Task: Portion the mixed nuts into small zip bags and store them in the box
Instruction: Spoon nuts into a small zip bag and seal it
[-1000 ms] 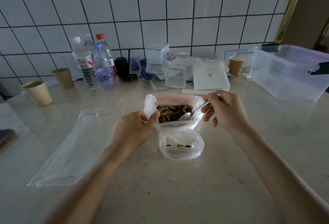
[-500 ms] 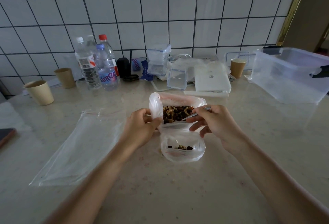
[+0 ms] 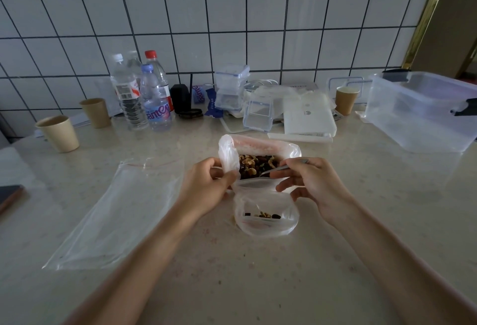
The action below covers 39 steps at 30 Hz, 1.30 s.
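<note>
Gripping the nut bag [image 3: 258, 149] rim, the left hand [image 3: 206, 185] sits beside it at bench centre. The right hand [image 3: 312, 185] pinches a spoon [image 3: 273, 170] above the small zip bag [image 3: 265, 219].

The label of the front water bottle [image 3: 157, 108] carries pink letters, partly readable as "amEa". The white box [image 3: 308, 118] shows a small logo, too faint to read.

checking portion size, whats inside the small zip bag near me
The small clear zip bag holds only a few mixed nuts along its bottom. Its upper part is folded and hidden behind the right hand.
</note>
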Tool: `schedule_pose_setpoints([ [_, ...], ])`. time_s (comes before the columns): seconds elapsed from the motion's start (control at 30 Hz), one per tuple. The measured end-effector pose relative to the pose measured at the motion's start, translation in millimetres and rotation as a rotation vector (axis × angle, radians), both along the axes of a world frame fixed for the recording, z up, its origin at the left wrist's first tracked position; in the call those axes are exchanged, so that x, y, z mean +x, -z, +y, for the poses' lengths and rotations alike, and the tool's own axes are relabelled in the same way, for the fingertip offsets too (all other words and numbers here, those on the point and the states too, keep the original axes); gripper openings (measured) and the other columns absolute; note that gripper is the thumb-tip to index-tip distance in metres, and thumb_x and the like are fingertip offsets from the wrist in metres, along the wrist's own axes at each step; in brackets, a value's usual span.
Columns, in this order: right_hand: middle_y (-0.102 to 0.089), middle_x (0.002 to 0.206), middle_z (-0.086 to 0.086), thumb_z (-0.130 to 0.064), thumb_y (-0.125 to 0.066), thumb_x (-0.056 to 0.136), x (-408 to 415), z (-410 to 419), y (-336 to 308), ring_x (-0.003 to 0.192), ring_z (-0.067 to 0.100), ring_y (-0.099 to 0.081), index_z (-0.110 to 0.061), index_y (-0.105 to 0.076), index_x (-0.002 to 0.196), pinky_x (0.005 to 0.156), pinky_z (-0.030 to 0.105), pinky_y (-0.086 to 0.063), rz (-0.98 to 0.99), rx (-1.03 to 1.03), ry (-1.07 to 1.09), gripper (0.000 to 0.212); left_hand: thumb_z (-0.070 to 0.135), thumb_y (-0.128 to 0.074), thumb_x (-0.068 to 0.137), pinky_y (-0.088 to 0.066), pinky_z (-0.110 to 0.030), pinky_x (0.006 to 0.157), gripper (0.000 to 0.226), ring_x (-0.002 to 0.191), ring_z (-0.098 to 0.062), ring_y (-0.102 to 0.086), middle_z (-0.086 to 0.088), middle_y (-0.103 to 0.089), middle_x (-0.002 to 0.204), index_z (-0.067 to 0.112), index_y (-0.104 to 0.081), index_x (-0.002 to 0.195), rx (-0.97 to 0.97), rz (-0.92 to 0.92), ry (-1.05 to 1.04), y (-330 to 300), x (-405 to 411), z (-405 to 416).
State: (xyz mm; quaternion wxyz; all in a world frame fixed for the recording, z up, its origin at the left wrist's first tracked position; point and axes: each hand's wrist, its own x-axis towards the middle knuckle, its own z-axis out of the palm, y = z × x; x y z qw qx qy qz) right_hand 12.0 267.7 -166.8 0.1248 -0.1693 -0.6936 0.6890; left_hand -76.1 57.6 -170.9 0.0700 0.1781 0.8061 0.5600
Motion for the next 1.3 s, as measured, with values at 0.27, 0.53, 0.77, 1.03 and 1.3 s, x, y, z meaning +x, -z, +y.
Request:
schedule_pose_setpoints([
  [0.27,-0.080,0.092,0.014,-0.014,-0.049,0.106,1,5,-6,0.066,0.025,-0.073,0.002,-0.069,0.109,0.046,0.031,-0.048,0.036,-0.031,0.071,0.026,0.032,-0.072,0.097,-0.062,-0.033,0.070,0.019,0.075,-0.010,-0.077,0.005,-0.081,0.087,0.020,-0.071,0.112,0.015,-0.007,0.014,-3,-3,-4],
  [0.53,-0.079,0.090,0.018,-0.013,-0.051,0.106,6,10,-18,0.059,0.024,-0.069,0.002,-0.068,0.106,0.045,0.030,-0.043,0.113,-0.026,0.163,0.023,0.070,-0.058,0.091,-0.055,-0.028,0.075,0.051,0.060,0.000,-0.068,0.012,-0.071,0.057,0.022,-0.068,0.077,-0.448,0.287,-0.111,-1,-13,-14],
  [0.77,-0.078,0.089,0.021,-0.013,-0.050,0.106,9,12,-24,0.060,0.026,-0.068,0.006,-0.067,0.107,0.045,0.031,-0.042,0.142,-0.035,0.153,0.026,0.063,-0.064,0.091,-0.052,-0.027,0.070,0.042,0.061,-0.003,-0.073,0.012,-0.076,0.069,0.024,-0.073,0.078,-0.341,0.209,0.176,-21,-1,-18],
  [1.03,-0.075,0.085,0.024,-0.014,-0.050,0.104,23,26,-40,0.061,0.030,-0.066,0.000,-0.069,0.095,0.043,0.031,-0.043,0.103,0.006,-0.082,0.026,0.049,-0.079,0.086,-0.050,-0.017,0.068,0.016,0.064,0.001,-0.072,0.018,-0.077,0.077,0.034,-0.078,0.087,-0.464,0.207,0.319,-18,9,-11],
  [1.3,-0.070,0.076,0.019,-0.024,-0.047,0.109,30,25,-46,0.061,0.031,-0.065,-0.006,-0.066,0.091,0.044,0.031,-0.044,0.166,0.256,-0.279,0.032,0.038,-0.079,0.090,-0.049,-0.014,0.050,0.009,0.061,-0.001,-0.071,0.015,-0.078,0.081,0.029,-0.079,0.093,-0.307,0.040,0.386,-24,7,-12],
])
